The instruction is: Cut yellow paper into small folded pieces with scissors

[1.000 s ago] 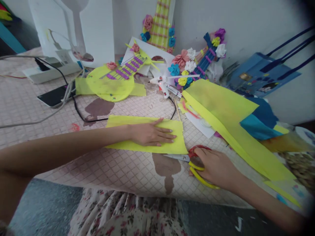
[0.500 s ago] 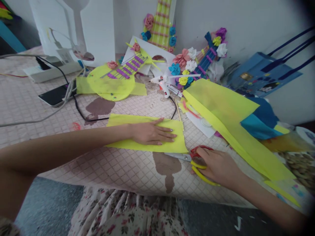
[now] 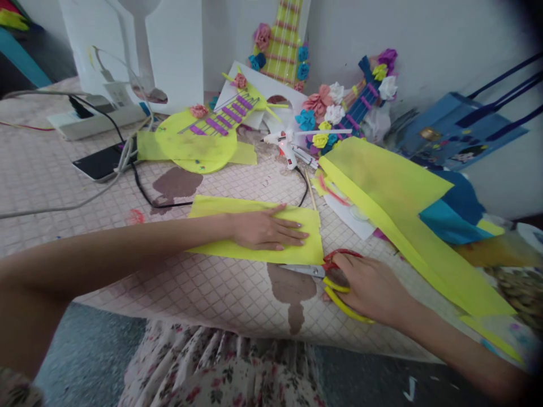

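Paper [image 3: 292, 255], thin and yellow, is lying beneath my left hand [image 3: 265, 229], whose fingers are resting flat, loosely spread, gripping nothing. My right hand [image 3: 367, 285] is curling around scissors [image 3: 316, 271], blades lying along the paper's near edge. Beyond my left fingertips a white glue gun [image 3: 288, 154] is sitting; beyond my right, a blue bag [image 3: 445, 127] is showing a cartoon figure [image 3: 470, 151].

Left hand [image 3: 263, 232]: I have it palm down, fingers [image 3: 292, 234] toward my right grip, little finger [image 3: 276, 209] splayed.
Left forearm [image 3: 165, 237]: stretched across from the grip's left, elbow [image 3: 29, 282] bent.
Right hand [image 3: 367, 285]: curled into that grip.
Right forearm [image 3: 449, 339]: slanting back, right of it.
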Available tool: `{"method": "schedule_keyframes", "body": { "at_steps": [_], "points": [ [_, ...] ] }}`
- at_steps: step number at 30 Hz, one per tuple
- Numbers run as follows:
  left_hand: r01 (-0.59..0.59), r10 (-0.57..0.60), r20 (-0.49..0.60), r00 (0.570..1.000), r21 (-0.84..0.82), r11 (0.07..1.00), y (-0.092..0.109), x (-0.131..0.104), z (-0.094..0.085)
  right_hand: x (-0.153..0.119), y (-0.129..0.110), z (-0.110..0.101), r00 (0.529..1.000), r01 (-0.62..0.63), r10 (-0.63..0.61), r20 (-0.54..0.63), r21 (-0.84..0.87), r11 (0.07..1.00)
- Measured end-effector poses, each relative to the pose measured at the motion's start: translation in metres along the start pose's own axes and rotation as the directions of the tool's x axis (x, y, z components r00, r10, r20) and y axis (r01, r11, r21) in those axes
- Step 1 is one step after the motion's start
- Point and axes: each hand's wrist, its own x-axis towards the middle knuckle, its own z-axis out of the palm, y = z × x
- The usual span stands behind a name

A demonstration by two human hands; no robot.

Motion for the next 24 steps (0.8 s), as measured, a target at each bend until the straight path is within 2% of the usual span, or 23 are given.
{"method": "schedule_keyframes", "body": {
  "at_steps": [9, 14, 19, 24],
  "points": [
    [0.031, -0.031, 0.031, 0.999, -0.028, 0.999, 0.002, -0.001, -0.002, -0.006, 0.005, 0.003, 1.000, 0.024, -0.024, 0.013, -0.013, 1.000],
    [0.057, -0.056, 0.071, 0.996, -0.022, 0.998, 0.003, 0.000, -0.003, -0.005, 0.002, 0.001, 1.000, -0.021, 0.020, 0.016, 0.017, 1.000],
    [0.007, -0.007, 0.004, 1.000, -0.012, 1.000, 0.002, -0.001, -0.002, 0.001, -0.005, -0.002, 0.999, -0.037, 0.035, 0.025, 0.065, 0.997],
    [0.013, -0.013, 0.007, 1.000, 0.001, 1.000, -0.001, -0.002, 0.001, 0.008, -0.011, -0.004, 0.999, -0.027, 0.024, 0.041, 0.061, 0.998]
  ]
}}
